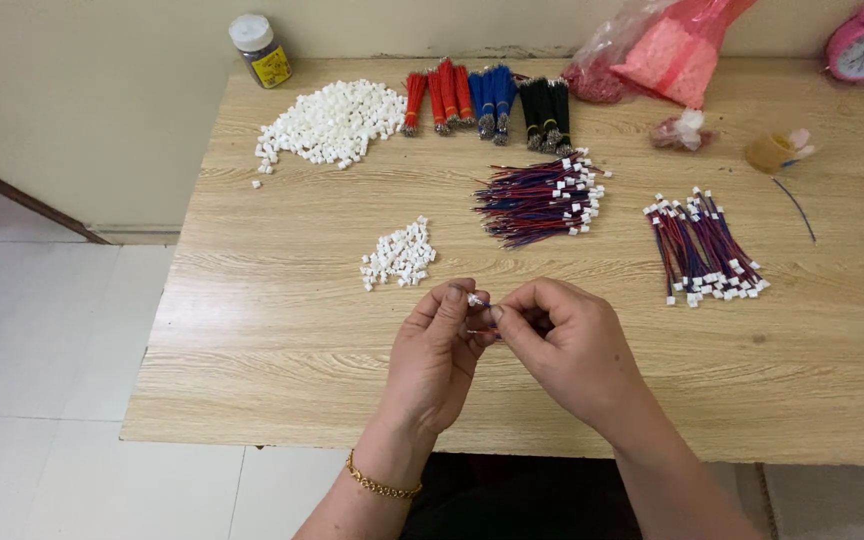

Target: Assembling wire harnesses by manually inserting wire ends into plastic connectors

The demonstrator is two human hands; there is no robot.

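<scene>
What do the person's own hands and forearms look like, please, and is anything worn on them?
Both hands are bare, with no gloves. The left hand has a thin gold-coloured chain bracelet around its wrist. The right hand shows no bracelet or watch, and no ring can be made out on either hand. Both forearms are uncovered as far as the picture's lower edge, with no sleeves in view.

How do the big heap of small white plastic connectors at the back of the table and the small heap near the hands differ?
The big heap of white plastic connectors holds far more pieces than the small heap of white connectors. The big heap lies at the back, beside the red wire bundles; the small heap lies just ahead of the left hand. The big heap also spreads wider. Both hold the same kind of loose white pieces on the wooden table.
</scene>
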